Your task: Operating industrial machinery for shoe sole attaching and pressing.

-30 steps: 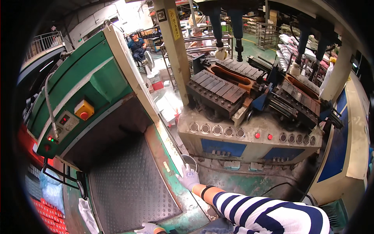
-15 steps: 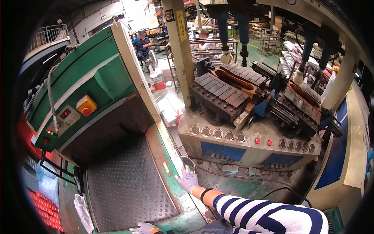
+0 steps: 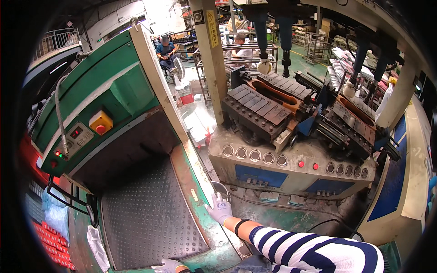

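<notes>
Landmark = green machine (image 3: pixel 120 91). It takes up the left half of the view, near the person, black studded mat (image 3: pixel 148 220) lying in its bed under the raised hood.

Right hand (image 3: pixel 219 209): light glove, back up, fingers apart, set on the outer edge of the machine's right side frame. Dark band (image 3: pixel 240 227) at that wrist, navy-and-white striped sleeve (image 3: pixel 314 250) behind it, to the machine's right. Left hand (image 3: pixel 167 266): similar glove, fingers loosely apart at the machine's front rim, by the near edge of the mat; lower part cut off by the picture edge.

On the machine's hood front: yellow box (image 3: pixel 101 123) with red button; left of it a control panel (image 3: pixel 81 136) with red lit digits, small red and green lights below that. White cloth or bag (image 3: pixel 97 245) hangs at the machine's left front. Left of the machine: red crates (image 3: pixel 54 245), clear plastic bag (image 3: pixel 55 211) above them.

Just beside the machine's right frame, past the right hand: bucket (image 3: pixel 227 189). Right of the machine, apart: beige machine (image 3: pixel 296 152) with round gauges and two red buttons. Beyond the machine: beige post (image 3: pixel 209 59), seated person (image 3: pixel 167 52), fan (image 3: pixel 180 68).
</notes>
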Available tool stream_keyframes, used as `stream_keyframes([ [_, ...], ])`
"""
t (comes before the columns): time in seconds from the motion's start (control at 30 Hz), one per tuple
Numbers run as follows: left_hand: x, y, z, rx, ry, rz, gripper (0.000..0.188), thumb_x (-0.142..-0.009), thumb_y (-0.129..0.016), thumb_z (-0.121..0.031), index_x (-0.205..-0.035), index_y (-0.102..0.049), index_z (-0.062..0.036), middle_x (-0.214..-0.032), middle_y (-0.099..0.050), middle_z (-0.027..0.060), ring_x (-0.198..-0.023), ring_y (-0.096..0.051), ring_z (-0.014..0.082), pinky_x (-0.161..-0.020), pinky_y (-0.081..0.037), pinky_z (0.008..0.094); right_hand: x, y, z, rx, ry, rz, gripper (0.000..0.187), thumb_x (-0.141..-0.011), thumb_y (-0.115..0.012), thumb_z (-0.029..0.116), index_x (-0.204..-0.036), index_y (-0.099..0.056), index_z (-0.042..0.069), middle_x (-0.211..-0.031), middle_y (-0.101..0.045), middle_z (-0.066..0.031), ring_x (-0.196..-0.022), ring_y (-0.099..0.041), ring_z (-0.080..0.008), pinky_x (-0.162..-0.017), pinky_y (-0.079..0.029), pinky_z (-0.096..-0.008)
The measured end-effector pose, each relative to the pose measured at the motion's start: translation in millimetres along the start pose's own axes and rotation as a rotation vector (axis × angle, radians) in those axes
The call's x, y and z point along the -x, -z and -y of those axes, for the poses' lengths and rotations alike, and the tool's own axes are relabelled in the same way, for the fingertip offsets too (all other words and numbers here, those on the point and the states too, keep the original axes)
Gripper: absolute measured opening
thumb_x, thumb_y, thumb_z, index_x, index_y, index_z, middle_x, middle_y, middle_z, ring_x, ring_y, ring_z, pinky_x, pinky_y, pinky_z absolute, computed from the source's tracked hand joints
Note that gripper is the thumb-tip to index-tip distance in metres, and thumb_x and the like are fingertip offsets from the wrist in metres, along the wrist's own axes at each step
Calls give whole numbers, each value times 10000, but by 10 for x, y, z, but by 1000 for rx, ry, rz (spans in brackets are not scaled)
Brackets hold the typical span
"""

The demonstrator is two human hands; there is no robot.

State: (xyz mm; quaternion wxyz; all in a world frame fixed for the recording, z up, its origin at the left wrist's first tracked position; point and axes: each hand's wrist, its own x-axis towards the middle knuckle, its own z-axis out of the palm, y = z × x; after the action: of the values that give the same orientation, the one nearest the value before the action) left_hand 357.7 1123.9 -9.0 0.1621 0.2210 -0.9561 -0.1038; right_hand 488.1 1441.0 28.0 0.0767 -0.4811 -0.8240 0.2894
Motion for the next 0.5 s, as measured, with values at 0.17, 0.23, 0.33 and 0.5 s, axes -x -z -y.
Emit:
stream_keyframes([
  [0.17, -94, -219, 132, -6, 9, 24, 692, -928, -487, -401, -1479, -379, 4, -1442, -462, 285, -1315, -454, 450, -1109, -333, 552, -7, -25, -5, -6, -3, -4, 779, -945, -492, 570, -1538, -297, 103, -1531, -360, -224, -1258, -529, -403, -1029, -441, -499],
  [0.23, -176, -367, 228, -8, 13, 32, 693, -929, -485, -400, -1480, -378, 5, -1445, -460, 284, -1318, -451, 448, -1111, -331, 550, -8, -40, -5, 23, -22, 6, 779, -945, -494, 567, -1539, -298, 102, -1530, -361, -224, -1246, -541, -401, -1030, -441, -492],
  [0.33, -269, -585, 359, -8, 21, 44, 693, -929, -480, -399, -1482, -375, 5, -1450, -456, 283, -1323, -448, 445, -1114, -329, 547, -10, -52, -17, 26, -21, -6, 775, -946, -494, 562, -1537, -305, 99, -1529, -361, -224, -1232, -553, -399, -1031, -443, -483],
  [0.5, -227, -573, 325, -12, 39, 71, 694, -929, -473, -398, -1485, -370, 5, -1459, -449, 281, -1331, -442, 440, -1119, -326, 543, -12, -82, -28, 10, 7, -42, 773, -947, -494, 559, -1536, -310, 93, -1527, -365, -226, -1226, -558, -399, -1025, -448, -478],
])
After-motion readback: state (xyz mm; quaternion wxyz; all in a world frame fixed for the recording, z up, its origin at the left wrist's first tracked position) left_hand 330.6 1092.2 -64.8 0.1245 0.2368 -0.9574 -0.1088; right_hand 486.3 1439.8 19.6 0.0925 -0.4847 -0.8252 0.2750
